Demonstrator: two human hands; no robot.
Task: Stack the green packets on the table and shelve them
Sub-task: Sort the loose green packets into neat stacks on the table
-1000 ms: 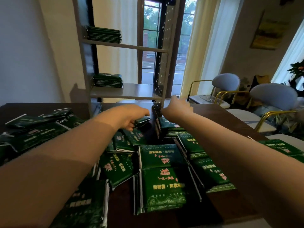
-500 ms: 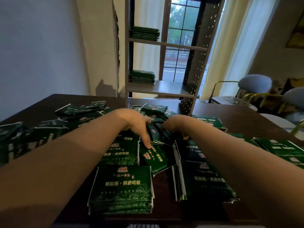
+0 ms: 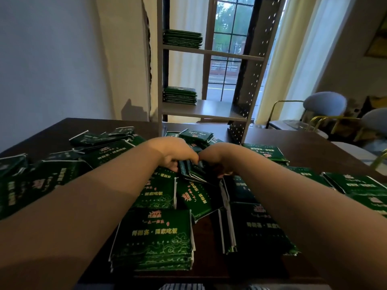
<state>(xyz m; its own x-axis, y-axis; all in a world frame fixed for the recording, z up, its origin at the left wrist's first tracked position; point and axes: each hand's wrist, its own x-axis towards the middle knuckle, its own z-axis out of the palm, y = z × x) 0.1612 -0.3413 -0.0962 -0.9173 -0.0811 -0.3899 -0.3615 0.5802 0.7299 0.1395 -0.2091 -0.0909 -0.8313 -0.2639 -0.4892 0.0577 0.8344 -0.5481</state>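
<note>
Many green packets with gold print lie scattered over the dark table (image 3: 314, 147); a neat pile (image 3: 155, 239) sits closest to me. Near the table's middle, my left hand (image 3: 176, 152) and my right hand (image 3: 213, 155) meet, fingers curled round a small bunch of packets (image 3: 193, 170) held between them, tilted on edge. Behind the table stands a shelf unit (image 3: 209, 109) with one stack of packets (image 3: 180, 95) on the lower shelf and another stack (image 3: 182, 38) on the upper shelf.
A pale wall runs along the left. Window and curtains stand behind the shelf unit. Blue chairs with gold frames (image 3: 326, 109) stand at the right beyond the table edge. Loose packets (image 3: 354, 183) crowd the table's right side and more packets (image 3: 41, 181) lie at the left.
Both hands have drawn back from the shelf area toward me and closed together on a bunch of packets. The view has shifted, with the shelf now centred.
</note>
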